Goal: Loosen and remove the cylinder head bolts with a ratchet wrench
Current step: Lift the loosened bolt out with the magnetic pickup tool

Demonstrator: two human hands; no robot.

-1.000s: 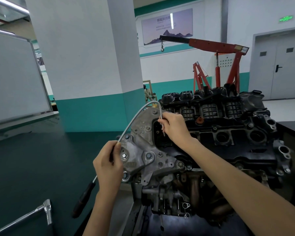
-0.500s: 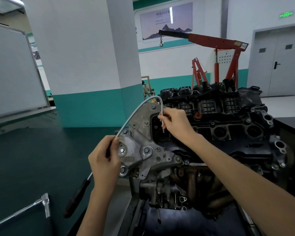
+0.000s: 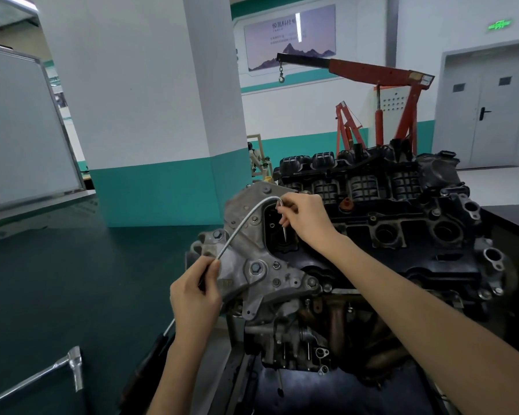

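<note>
A dark engine (image 3: pixel 402 235) stands in front of me with a grey metal bracket (image 3: pixel 246 259) bolted to its near end. My left hand (image 3: pixel 195 298) grips the lower shaft of a flexible silver pickup tool (image 3: pixel 243 223); its black handle (image 3: pixel 144 366) sticks out below my wrist. My right hand (image 3: pixel 304 218) pinches the tool's bent upper end and points the thin tip (image 3: pixel 284 233) down into a dark opening (image 3: pixel 282 235) in the cylinder head. A ratchet wrench (image 3: pixel 51 371) lies on the green table at the lower left, apart from both hands.
The green table top (image 3: pixel 57 280) stretches to the left. A white and teal pillar (image 3: pixel 150 115) rises behind it, with a whiteboard (image 3: pixel 18 130) at far left. A red engine hoist (image 3: pixel 381 100) stands behind the engine, and grey doors (image 3: pixel 492 109) are at the back right.
The view has shifted slightly. Both hands keep their hold on the flexible tool, and its tip stays in the opening of the cylinder head.
</note>
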